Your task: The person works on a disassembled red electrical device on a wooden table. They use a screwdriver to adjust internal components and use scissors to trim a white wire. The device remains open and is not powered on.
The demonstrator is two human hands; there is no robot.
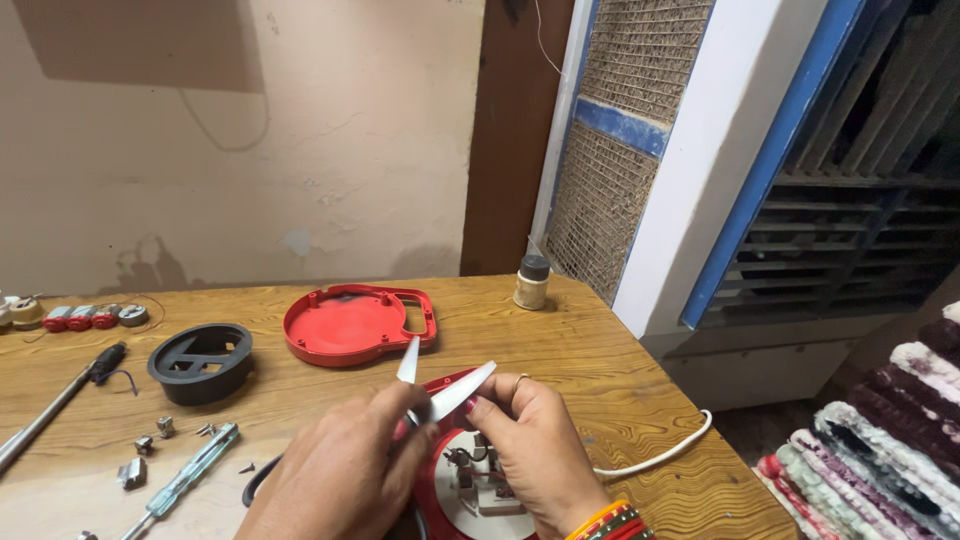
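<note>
Both hands meet near the front edge of the wooden table point(620, 370). From the head view, the left hand point(345, 475) is curled closed, its fingers pinching the base of a small white plastic fan propeller point(440, 385) with two pointed blades. One blade stands nearly upright, the other slants up to the right. The right hand point(535, 445), wearing a ring and red and yellow bangles at the wrist, is also closed, with fingertips touching the propeller's hub from the right side.

Directly beneath the hands, and partly hidden by them, lies a red round plastic housing with a white inner plate and small metal parts point(470, 490). A white cord point(660, 455) runs from it to the right, toward the table's edge.

Farther away, just beyond the propeller, lies a red plastic cover with a handle opening point(355, 325). To its left sits a black round plastic ring with crossbars point(200, 362). Near the left front, a green-handled screwdriver point(185, 480) lies slanted among loose small screws point(165, 430). A metal tool with a black grip point(60, 395) lies at the left edge. At the far left, small red and silver motors point(90, 317) sit in a row. A small bottle with a dark cap point(532, 282) stands at the table's far side.
</note>
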